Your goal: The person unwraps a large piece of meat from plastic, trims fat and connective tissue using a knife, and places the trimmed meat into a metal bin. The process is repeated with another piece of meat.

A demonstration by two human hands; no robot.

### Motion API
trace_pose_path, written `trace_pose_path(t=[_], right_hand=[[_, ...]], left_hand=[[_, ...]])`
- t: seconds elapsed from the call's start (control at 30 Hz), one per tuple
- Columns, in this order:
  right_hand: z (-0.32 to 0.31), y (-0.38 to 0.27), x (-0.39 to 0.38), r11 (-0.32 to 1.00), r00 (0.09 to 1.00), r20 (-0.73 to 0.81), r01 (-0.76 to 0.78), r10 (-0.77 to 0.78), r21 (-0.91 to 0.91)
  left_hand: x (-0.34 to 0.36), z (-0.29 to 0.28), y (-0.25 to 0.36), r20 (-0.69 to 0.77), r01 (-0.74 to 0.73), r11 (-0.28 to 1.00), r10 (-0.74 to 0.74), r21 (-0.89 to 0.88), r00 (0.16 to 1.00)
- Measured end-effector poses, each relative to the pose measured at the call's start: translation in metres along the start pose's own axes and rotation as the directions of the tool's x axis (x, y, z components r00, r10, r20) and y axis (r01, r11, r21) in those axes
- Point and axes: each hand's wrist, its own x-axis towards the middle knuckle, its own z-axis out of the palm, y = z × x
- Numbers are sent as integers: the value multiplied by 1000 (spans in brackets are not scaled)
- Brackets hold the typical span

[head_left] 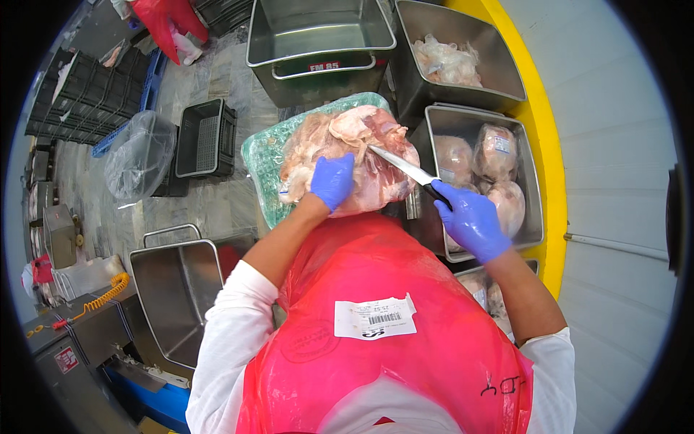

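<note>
A large slab of raw meat with pale skin, looking like poultry (387, 181), lies spread over a green surface wrapped in clear plastic (262, 160) in front of me. My left hand (333, 181), in a blue glove, is closed on the skin at the near-left side of the meat, its fingertips partly hidden. My gloved right hand (473, 223) grips the black handle of a knife (406, 167). The blade slants up and left, its tip at the meat near a pale flap of skin (354, 124).
An unfilled metal bin (318, 81) stands beyond the meat. To the right, metal bins hold crumpled plastic (447, 61) and wrapped whole birds (496, 152). At left are a metal tub (177, 289), a black crate (205, 137) and stacked crates (94, 90). Another person in a red apron (160, 25) stands far left.
</note>
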Motion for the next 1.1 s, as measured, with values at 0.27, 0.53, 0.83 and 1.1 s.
trace_pose_path(t=[0.27,0.53,0.83,1.1], right_hand=[[8,7,-5,997,999,-9,-36,36,69],[-2,1,1,994,998,38,-59,56,87],[-36,-1,35,985,991,4,132,-133,-106],[-73,-23,123,876,920,204,382,-333,-293]], left_hand=[[-6,-43,-91,-164,-89,961,46,-261,985],[12,33,-203,-121,-184,40,-882,-982,455],[14,13,-73,-445,515,751,-660,-414,605],[10,48,-58,-544,471,789,-613,-393,572]])
